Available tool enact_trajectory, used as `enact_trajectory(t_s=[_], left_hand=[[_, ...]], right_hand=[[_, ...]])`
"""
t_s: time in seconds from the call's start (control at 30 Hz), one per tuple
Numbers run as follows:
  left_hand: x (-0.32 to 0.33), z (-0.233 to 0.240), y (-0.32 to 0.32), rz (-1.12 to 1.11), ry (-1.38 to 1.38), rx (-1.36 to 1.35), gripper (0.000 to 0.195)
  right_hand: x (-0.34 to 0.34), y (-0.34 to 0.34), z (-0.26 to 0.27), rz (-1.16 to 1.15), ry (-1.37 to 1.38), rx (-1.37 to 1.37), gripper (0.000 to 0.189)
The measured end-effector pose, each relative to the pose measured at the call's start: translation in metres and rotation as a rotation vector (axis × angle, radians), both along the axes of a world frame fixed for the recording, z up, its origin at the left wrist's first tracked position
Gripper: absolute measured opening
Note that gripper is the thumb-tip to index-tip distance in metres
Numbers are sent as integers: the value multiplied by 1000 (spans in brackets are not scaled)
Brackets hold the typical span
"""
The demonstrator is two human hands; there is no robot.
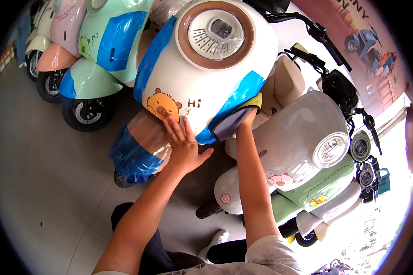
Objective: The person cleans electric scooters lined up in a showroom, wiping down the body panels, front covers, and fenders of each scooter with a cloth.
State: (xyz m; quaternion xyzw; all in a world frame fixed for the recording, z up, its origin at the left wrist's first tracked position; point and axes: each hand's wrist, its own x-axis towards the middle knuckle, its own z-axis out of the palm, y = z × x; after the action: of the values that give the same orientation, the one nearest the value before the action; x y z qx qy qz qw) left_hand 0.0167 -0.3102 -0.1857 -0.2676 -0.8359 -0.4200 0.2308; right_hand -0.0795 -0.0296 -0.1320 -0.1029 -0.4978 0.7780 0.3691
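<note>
Before me stands a cream electric scooter's front panel, with a capybara sticker and lettering near its lower edge. My left hand rests its fingertips on the sticker's lower part, thumb spread and nothing in the grasp. At the panel's right side, my right hand holds a grey and yellow cloth against the blue protective film. The cloth hides most of its fingers. Clear film covers the round brown-rimmed headlight. Below the panel, the brown front fender is partly wrapped in blue film.
A mint-green scooter and a pink scooter stand to the left. Close on the right is a grey scooter, with a green scooter beyond it. Black handlebars jut out at upper right. Tiled floor lies below.
</note>
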Motion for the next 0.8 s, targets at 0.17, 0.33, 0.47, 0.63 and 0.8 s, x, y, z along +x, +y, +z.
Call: enact_trajectory(t_s=[0.17, 0.33, 0.47, 0.63, 0.8], left_hand=[[1, 1, -1, -7, -4, -2, 138], [0, 0, -3, 9, -5, 6, 136], [7, 10, 0, 9, -40, 40, 134], [11, 17, 1, 108, -41, 1, 129], [7, 11, 7, 122, -19, 18, 128]], right_hand=[[11, -17, -18, -51, 36, 191, 30], [21, -44, -38, -118, 37, 357, 22], [20, -22, -76, -28, 82, 284, 41], [22, -25, -107, -53, -14, 430, 41], [24, -47, -108, -25, -61, 433, 38]])
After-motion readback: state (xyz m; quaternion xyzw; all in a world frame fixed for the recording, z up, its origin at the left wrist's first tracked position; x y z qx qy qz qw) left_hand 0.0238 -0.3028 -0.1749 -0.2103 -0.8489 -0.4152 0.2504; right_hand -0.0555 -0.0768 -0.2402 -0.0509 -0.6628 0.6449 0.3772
